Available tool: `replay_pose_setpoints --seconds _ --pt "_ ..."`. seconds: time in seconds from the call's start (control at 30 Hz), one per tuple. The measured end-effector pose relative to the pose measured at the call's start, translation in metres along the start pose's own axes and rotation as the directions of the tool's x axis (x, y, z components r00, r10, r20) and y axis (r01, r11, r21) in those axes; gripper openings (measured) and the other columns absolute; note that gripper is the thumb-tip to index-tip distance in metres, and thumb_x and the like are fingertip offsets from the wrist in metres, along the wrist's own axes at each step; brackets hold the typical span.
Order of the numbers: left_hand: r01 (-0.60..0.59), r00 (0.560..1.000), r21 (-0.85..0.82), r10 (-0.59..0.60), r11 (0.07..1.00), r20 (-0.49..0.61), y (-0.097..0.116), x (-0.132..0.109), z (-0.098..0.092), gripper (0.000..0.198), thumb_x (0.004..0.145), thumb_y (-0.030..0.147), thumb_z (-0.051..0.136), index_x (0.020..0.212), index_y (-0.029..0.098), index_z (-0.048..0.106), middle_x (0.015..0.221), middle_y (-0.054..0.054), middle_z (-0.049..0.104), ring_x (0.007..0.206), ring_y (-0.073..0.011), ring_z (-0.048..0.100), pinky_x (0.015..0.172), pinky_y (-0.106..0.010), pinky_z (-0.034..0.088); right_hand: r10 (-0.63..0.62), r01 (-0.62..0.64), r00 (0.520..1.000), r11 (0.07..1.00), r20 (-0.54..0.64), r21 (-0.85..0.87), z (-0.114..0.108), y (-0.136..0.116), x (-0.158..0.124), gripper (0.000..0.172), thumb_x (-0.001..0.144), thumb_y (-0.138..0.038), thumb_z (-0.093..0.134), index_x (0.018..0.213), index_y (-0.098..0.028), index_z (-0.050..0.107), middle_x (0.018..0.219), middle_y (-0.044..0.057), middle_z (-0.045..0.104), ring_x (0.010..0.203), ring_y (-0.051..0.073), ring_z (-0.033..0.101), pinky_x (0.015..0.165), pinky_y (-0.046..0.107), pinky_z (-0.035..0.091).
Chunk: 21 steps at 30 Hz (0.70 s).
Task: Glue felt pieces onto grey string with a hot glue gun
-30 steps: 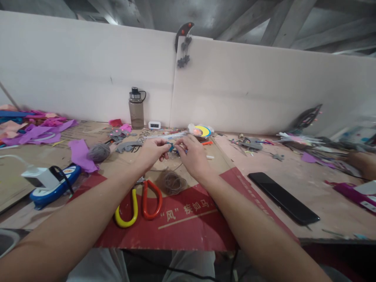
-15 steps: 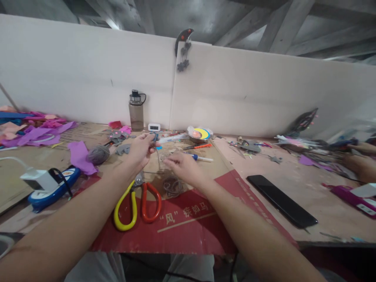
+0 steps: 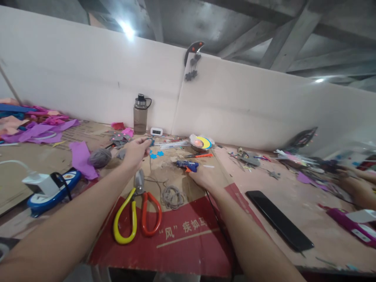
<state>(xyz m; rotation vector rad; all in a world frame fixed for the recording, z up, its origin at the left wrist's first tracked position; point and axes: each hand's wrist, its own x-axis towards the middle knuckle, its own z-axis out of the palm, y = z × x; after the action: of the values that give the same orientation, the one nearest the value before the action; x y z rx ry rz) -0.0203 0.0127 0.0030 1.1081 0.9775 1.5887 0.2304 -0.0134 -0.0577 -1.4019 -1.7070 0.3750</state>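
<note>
My left hand [image 3: 135, 150] is raised over the cardboard-covered bench [image 3: 190, 235], its fingertips pinched on a small blue piece [image 3: 151, 141] from which a thin grey thread hangs down. My right hand [image 3: 203, 177] rests lower and to the right, its fingers closed on the handle of a blue glue gun [image 3: 187, 165] lying on the bench. Two small blue star cut-outs [image 3: 156, 154] lie between the hands. Scissors with one yellow and one red handle [image 3: 136, 213] lie below my left hand, next to a coil of grey cord [image 3: 172, 196].
A water bottle [image 3: 140, 117] stands at the back wall. A grey yarn ball [image 3: 100, 157], purple felt [image 3: 80, 154] and a blue power strip [image 3: 54, 187] lie left. A black phone [image 3: 279, 221] lies right. Another person's hands [image 3: 358, 188] work at far right.
My hands have separated. The left one lifted away with the blue piece and thread. The right one dropped to the bench and moved right onto the glue gun. The view tilted upward.
</note>
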Motion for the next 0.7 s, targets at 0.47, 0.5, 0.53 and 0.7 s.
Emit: replay_pose_setpoints --seconds 0.47,0.5,0.53,0.7 --pt "0.065 0.982 0.215 -0.101 0.975 0.16 -0.023 -0.006 0.001 0.019 0.066 0.032 0.066 0.065 0.014 0.058 0.044 0.004 0.049 0.036 -0.0045 0.039 0.037 -0.017 0.023 0.076 -0.112 0.993 0.81 0.087 0.576 -0.007 -0.077 -0.009 0.028 0.076 -0.03 0.051 0.101 -0.022 0.042 0.105 0.008 0.061 0.07 0.018 0.063 0.06 0.034 0.055" --pt "0.06 0.98 0.224 -0.1 0.973 0.17 -0.023 -0.007 0.002 0.019 0.066 0.032 0.065 0.065 0.014 0.058 0.044 0.004 0.049 0.036 -0.0047 0.039 0.037 -0.017 0.023 0.058 -0.096 0.995 0.817 0.085 0.568 -0.007 -0.08 -0.011 0.028 0.076 -0.029 0.051 0.101 -0.022 0.042 0.104 0.008 0.062 0.067 0.017 0.062 0.059 0.033 0.054" --pt "0.055 0.979 0.231 -0.097 0.971 0.177 -0.023 -0.008 0.004 0.019 0.066 0.032 0.065 0.064 0.014 0.058 0.043 0.004 0.049 0.036 -0.0047 0.039 0.037 -0.017 0.022 0.043 -0.077 0.996 0.833 0.076 0.548 -0.007 -0.081 -0.013 0.028 0.076 -0.028 0.051 0.103 -0.022 0.042 0.102 0.007 0.062 0.064 0.016 0.061 0.057 0.033 0.053" --pt "0.038 0.979 0.232 -0.083 0.972 0.186 -0.022 -0.01 0.009 0.018 0.066 0.03 0.064 0.059 0.014 0.057 0.041 0.003 0.048 0.034 -0.0042 0.036 0.036 -0.017 0.021 -0.09 0.088 0.996 0.946 -0.006 0.313 -0.004 -0.081 -0.02 0.035 0.078 -0.025 0.05 0.112 -0.022 0.044 0.095 0.007 0.063 0.067 0.017 0.058 0.059 0.031 0.049"
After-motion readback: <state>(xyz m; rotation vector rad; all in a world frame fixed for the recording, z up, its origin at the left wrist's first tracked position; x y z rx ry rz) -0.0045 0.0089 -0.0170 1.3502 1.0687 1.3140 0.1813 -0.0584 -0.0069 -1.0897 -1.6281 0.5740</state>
